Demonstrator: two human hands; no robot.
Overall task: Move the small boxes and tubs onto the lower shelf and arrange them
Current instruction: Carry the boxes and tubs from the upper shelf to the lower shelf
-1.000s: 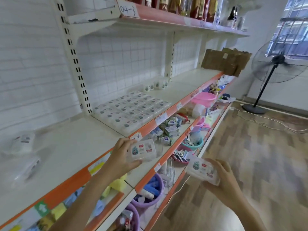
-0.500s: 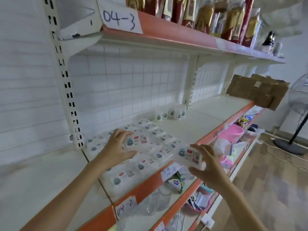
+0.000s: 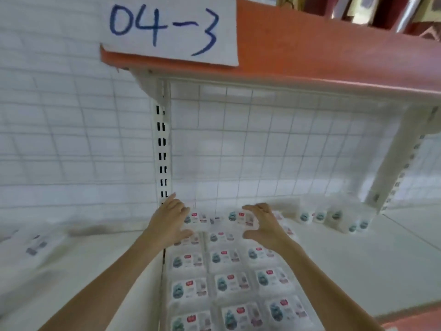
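Observation:
Flat white boxes with teal and red labels lie in three columns on the white shelf (image 3: 346, 271), several rows deep. My left hand (image 3: 170, 222) grips one box (image 3: 195, 219) at the far end of the left column, close to the wire back panel. My right hand (image 3: 261, 224) grips another box (image 3: 242, 218) at the far end of the rows, thumb below it and fingers curled over its top. Several small white tubs (image 3: 319, 217) stand in a row at the back right.
An orange-edged upper shelf (image 3: 322, 58) with a "04-3" paper sign (image 3: 167, 27) hangs close overhead. A slotted white upright (image 3: 162, 149) stands just left of my left hand, a white bracket (image 3: 391, 168) at right. Blurred packets (image 3: 35, 244) lie on the left bay.
Both hands have moved from the front of the shelf to the back of the rows, each carrying its box. The camera has come much closer under the upper shelf.

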